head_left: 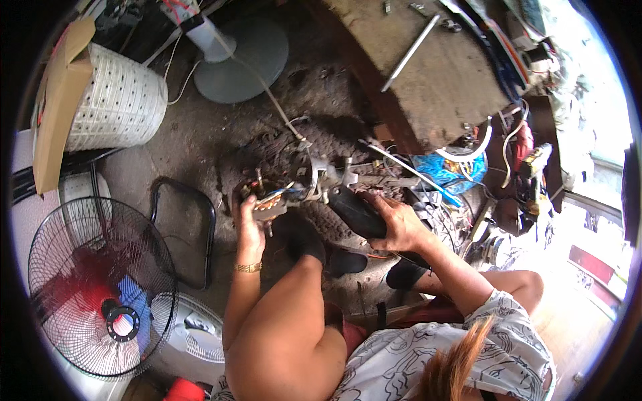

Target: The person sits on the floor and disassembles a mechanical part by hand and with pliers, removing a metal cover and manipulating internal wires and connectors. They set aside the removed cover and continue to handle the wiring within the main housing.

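My left hand, with a gold watch at its wrist, grips a fan motor whose copper windings and coloured wires show. My thumb lies on its near side; the other fingers are mostly hidden. My right hand is closed round a long, rounded black casing, its far end pointing left toward the motor. Between the two hands sits a grey metal bracket, close to the casing's tip. Whether bracket and motor are joined I cannot tell.
A caged fan stands at the left, below a white perforated basket. A round grey fan base is at the back. A wooden table carries a metal rod. A blue plastic bag and wires crowd the right.
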Available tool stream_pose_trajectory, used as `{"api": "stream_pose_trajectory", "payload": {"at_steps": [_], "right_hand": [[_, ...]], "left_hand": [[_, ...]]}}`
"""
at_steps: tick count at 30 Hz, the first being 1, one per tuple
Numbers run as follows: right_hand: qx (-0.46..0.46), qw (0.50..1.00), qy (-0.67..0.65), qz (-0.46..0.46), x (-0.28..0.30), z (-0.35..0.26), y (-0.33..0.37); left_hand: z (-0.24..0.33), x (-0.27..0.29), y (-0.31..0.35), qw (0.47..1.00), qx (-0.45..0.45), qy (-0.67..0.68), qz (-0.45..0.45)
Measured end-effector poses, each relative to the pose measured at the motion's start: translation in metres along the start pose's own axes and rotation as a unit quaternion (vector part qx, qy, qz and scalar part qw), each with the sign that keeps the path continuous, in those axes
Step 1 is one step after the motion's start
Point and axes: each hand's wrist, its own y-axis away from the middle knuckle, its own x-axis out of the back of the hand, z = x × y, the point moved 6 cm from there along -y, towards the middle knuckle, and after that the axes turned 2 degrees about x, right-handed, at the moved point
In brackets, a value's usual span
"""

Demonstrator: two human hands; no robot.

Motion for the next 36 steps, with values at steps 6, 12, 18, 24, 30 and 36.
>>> {"api": "stream_pose_trajectory", "payload": {"at_steps": [6,12,18,24,30,36], "right_hand": [[0.006,0.997,-0.016,0.072,-0.052,0.018,-0.026],[-0.016,0.985,0.115,0.125,-0.043,-0.012,-0.048],[0.082,0.845,-0.162,0.503,0.293,-0.014,0.03],[-0.174,0.695,0.344,0.607,0.537,0.077,0.001],[-0.314,0.712,0.415,0.47,0.577,0.126,-0.065],[-0.244,0.849,0.221,0.413,0.595,0.16,-0.072]], "left_hand": [[0.004,0.011,-0.011,1.0,0.024,-0.01,0.003],[-0.003,0.015,-0.024,0.989,-0.081,-0.117,0.028],[-0.029,0.043,-0.033,0.992,-0.058,-0.088,0.076],[-0.076,0.059,-0.055,0.983,-0.12,-0.049,0.127],[-0.09,0.1,-0.053,0.997,0.032,0.016,0.075],[-0.036,0.05,-0.022,0.989,-0.095,-0.013,0.11]]}}
